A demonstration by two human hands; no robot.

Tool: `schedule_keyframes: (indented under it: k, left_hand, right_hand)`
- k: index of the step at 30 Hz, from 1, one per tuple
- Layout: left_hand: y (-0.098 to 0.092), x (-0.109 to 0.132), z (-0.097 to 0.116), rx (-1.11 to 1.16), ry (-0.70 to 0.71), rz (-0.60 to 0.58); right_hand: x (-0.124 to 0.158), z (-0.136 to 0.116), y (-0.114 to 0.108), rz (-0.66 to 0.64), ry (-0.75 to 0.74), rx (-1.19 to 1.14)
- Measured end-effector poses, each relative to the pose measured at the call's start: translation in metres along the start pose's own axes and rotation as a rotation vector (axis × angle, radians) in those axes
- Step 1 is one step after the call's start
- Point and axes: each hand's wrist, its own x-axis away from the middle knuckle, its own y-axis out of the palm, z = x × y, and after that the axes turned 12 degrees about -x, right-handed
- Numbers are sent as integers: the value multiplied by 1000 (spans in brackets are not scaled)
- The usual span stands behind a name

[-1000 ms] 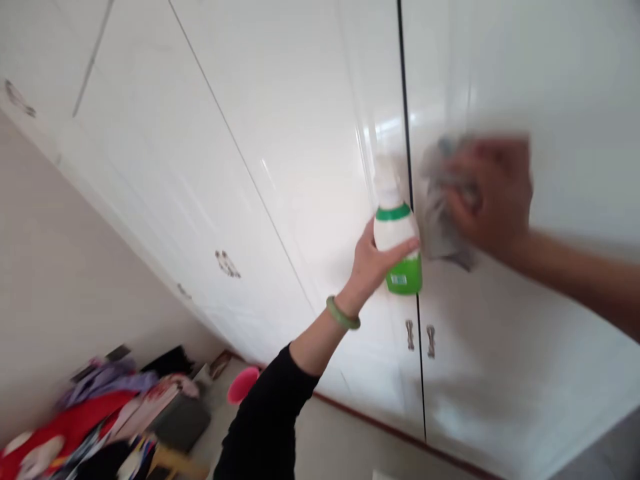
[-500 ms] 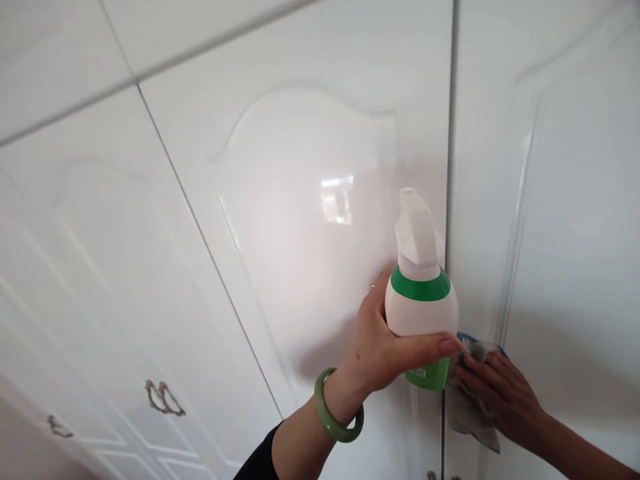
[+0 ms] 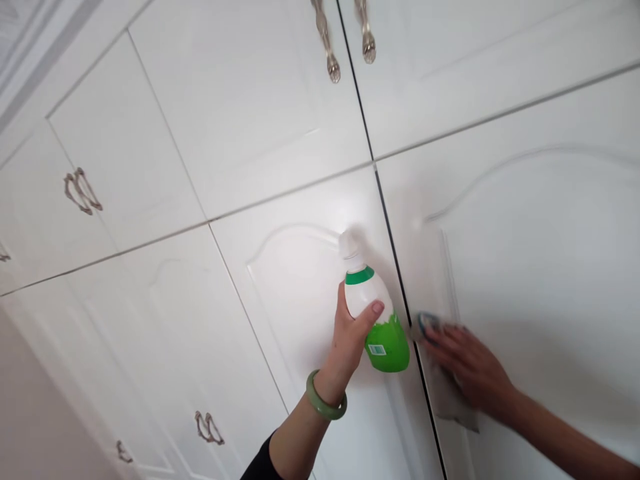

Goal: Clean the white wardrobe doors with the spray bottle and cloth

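My left hand [image 3: 347, 333] is wrapped round a spray bottle [image 3: 364, 297], thumb across its front. The bottle is white above and green below, with a green neck band and a white spray head, and it tilts to the left. A green bangle [image 3: 320, 403] circles my left wrist. My right hand [image 3: 463, 363] presses a greyish cloth [image 3: 447, 393] with a blue edge against a white cabinet door [image 3: 540, 267], just right of the dark gap between doors. The fingers lie over the cloth and are slightly blurred.
White cupboard doors with raised panels fill the view. Metal handles [image 3: 327, 43] stick out from the upper doors, and another pair [image 3: 209, 427] sits low on the left. A pinkish wall [image 3: 40, 400] shows at the lower left.
The view has tilted upward, bringing the upper doors and their handles into sight. My left hand and the bottle appear further left, with the bottle leaning more. The cloth hand appears slightly higher and further left.
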Motion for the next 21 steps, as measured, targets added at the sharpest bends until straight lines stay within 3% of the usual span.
schedule_keyframes:
  k: [3,5,8,11,16,21]
  left_hand:
    - [-5,-6,22,44,48,-2]
    - [-8,-11,38,55,96,-27]
    - [-9,-19,58,40,181,-31]
    - [-6,-27,70,31,200,-2]
    - [1,-37,83,38,213,-1]
    - [-3,-51,106,52,277,-60]
  right_hand:
    - [-121,35,-39,65,-41,-2]
    - [-194,55,-60,185,-115,-1]
    - [-261,69,-76,221,-151,-4]
    - [-279,69,-76,211,-163,9]
    - [-271,67,-69,222,-157,46]
    - [-272,69,-67,235,-195,72]
